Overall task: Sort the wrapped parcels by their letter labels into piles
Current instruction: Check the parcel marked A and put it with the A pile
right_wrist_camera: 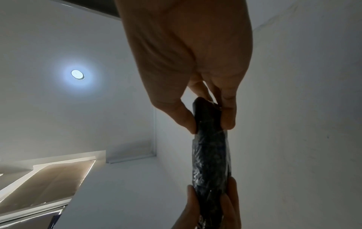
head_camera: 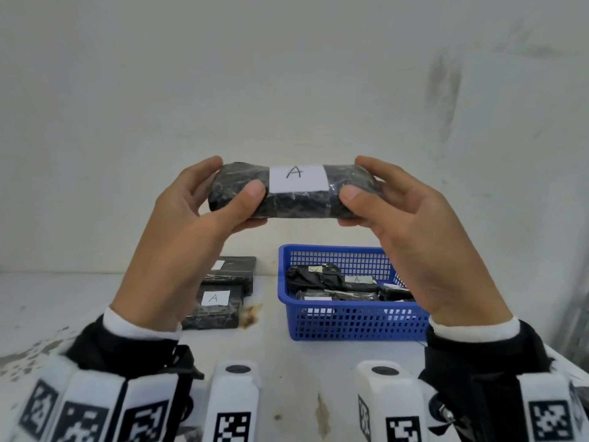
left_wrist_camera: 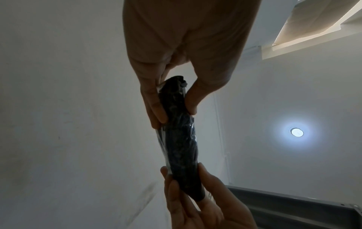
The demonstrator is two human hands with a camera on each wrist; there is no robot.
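Black plastic-wrapped parcel (head_camera: 294, 199) is held up in the air in front of the pale wall (head_camera: 287, 74), long axis level, white label (head_camera: 298, 178) marked "A" facing the head camera; left hand (head_camera: 178, 250) grips its left end, thumb (head_camera: 250, 194) pressed on the front face beside the label and the fingers curled round behind and under; right hand (head_camera: 424, 247) grips the right end the same way, thumb (head_camera: 352, 194) on the front, fingers wrapped behind; both hands pinch the parcel between thumb and fingers, fingers close together, not spread.

Left wrist view: parcel (left_wrist_camera: 179, 139) seen edge-on, thin and dark; left hand (left_wrist_camera: 182, 51) pinches the near end, right hand (left_wrist_camera: 197, 199) pinches the far end; round ceiling light (left_wrist_camera: 296, 132) lit behind. Right wrist view: same parcel (right_wrist_camera: 211, 155) edge-on, right hand (right_wrist_camera: 186, 54) on the near end, left hand (right_wrist_camera: 211, 207) on the far end.

Below, on the white table (head_camera: 79, 307): blue mesh basket (head_camera: 350, 320) at right of centre, holding several dark wrapped parcels (head_camera: 334, 285), one label there reading "A", the other labels too small or turned to read; left of the basket and apart from it, a flat parcel labelled "A" (head_camera: 213, 309) lies near the table's front; a second dark parcel (head_camera: 236, 272) lies just behind it, touching or overlapping, its label partly hidden by the left hand, letter not legible.
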